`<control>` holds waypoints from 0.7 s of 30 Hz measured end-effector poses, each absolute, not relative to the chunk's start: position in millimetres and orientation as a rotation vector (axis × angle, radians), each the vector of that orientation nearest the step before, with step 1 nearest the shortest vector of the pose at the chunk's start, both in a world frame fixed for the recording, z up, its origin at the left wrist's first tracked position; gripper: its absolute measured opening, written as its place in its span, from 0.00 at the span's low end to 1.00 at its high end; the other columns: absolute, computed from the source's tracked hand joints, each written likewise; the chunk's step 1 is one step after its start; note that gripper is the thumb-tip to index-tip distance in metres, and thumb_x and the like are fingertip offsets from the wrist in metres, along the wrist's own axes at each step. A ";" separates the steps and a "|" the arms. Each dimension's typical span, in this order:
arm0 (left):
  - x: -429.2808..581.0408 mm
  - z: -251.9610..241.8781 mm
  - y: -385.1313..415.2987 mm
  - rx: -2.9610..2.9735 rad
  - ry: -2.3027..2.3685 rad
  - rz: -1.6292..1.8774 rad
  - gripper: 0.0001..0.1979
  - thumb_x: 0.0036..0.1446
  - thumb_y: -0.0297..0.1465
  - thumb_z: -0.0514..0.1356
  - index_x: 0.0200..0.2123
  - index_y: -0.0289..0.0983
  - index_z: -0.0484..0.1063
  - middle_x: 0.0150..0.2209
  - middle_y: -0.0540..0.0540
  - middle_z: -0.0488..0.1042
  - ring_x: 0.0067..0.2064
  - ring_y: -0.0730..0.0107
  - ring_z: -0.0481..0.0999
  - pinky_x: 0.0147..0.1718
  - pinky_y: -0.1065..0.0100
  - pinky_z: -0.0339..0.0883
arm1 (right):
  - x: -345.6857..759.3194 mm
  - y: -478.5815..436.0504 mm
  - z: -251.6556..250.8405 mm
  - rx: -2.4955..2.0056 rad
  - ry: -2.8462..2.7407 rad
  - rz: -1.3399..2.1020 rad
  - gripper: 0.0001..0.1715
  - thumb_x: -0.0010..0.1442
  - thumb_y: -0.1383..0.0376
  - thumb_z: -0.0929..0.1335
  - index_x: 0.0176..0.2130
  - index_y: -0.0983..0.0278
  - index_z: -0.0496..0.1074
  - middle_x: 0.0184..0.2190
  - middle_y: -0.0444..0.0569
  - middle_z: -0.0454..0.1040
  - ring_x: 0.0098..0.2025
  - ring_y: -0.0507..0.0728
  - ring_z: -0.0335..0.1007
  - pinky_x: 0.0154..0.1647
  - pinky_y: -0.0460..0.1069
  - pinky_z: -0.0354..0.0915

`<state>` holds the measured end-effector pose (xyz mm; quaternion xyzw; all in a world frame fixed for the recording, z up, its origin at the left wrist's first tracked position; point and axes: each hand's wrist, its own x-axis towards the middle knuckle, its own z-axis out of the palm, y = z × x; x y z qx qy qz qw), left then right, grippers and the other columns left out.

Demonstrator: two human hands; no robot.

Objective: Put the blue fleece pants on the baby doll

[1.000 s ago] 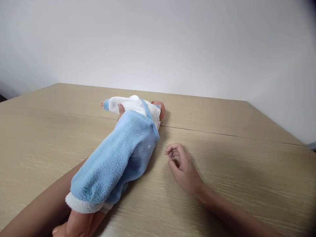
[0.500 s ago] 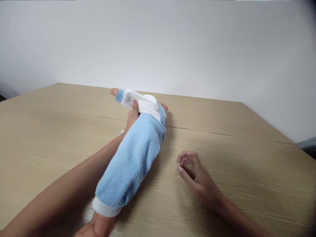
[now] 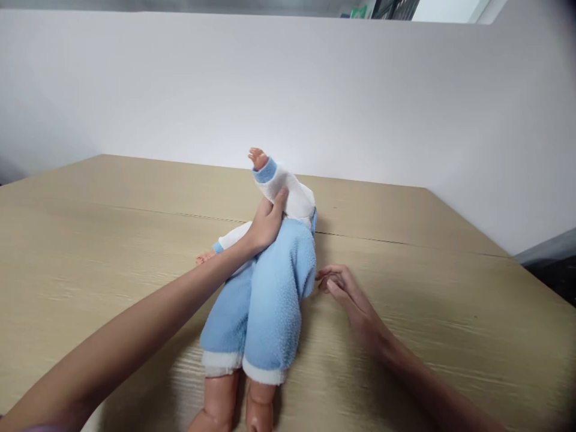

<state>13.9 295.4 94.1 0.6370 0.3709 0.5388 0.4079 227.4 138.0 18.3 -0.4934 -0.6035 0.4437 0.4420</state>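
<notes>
A doll (image 3: 279,300) in blue fleece trousers and a white top with blue cuffs lies on its side, tilted, on the table. Its bare legs point toward me, one arm sticks up, and its head is hidden behind the body. My left hand (image 3: 269,221) is closed around the doll's upper body, thumb on the white top near the raised arm. Beside the doll's hip on the right is my right hand (image 3: 344,291), its fingers loosely curled and nothing visible in them. Its fingertips are close to the blue trousers; whether they touch, I cannot tell.
The wooden table (image 3: 432,300) has a seam running across it. A pale wall or partition (image 3: 288,90) rises behind its far edge. Something dark (image 3: 551,270) stands beyond the table's right edge.
The doll has turned from its side partly onto its back, so both legs and the second arm now show. My left hand moved right with it, and my right hand came nearer the doll.
</notes>
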 end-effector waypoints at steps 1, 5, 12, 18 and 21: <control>17.7 94.6 294.6 1.665 0.942 1.349 0.30 0.75 0.53 0.52 0.62 0.34 0.73 0.62 0.36 0.79 0.68 0.49 0.73 0.68 0.56 0.65 | 229.6 141.0 18.0 -1.198 -1.423 1.155 0.24 0.76 0.43 0.64 0.58 0.56 0.69 0.53 0.52 0.76 0.53 0.63 0.73 0.60 0.59 0.66; 36.2 92.2 296.0 1.981 0.887 1.332 0.25 0.76 0.46 0.51 0.61 0.35 0.73 0.64 0.34 0.77 0.67 0.49 0.73 0.70 0.51 0.63 | 242.8 155.9 21.3 -1.039 -1.064 1.413 0.33 0.72 0.39 0.65 0.63 0.56 0.68 0.61 0.55 0.75 0.54 0.64 0.76 0.54 0.58 0.72; 50.2 100.4 280.1 2.596 0.617 0.896 0.23 0.73 0.47 0.58 0.57 0.34 0.72 0.56 0.31 0.80 0.57 0.45 0.78 0.61 0.46 0.70 | 267.7 173.2 39.5 -0.927 -0.546 1.812 0.53 0.70 0.29 0.51 0.72 0.59 0.64 0.62 0.59 0.79 0.61 0.67 0.79 0.68 0.63 0.68; -11.2 100.7 264.3 2.482 0.995 0.946 0.19 0.74 0.47 0.56 0.55 0.40 0.73 0.57 0.40 0.80 0.58 0.52 0.77 0.61 0.51 0.70 | 281.8 169.1 45.3 -0.974 -0.354 1.745 0.36 0.76 0.40 0.57 0.67 0.57 0.71 0.56 0.52 0.85 0.59 0.65 0.82 0.69 0.64 0.71; -60.6 87.8 273.5 2.291 1.478 0.812 0.24 0.70 0.52 0.54 0.48 0.38 0.76 0.52 0.36 0.82 0.58 0.42 0.76 0.62 0.44 0.69 | 285.7 166.6 47.4 -1.023 -0.425 1.720 0.26 0.76 0.50 0.63 0.63 0.57 0.75 0.51 0.50 0.88 0.52 0.64 0.86 0.64 0.62 0.76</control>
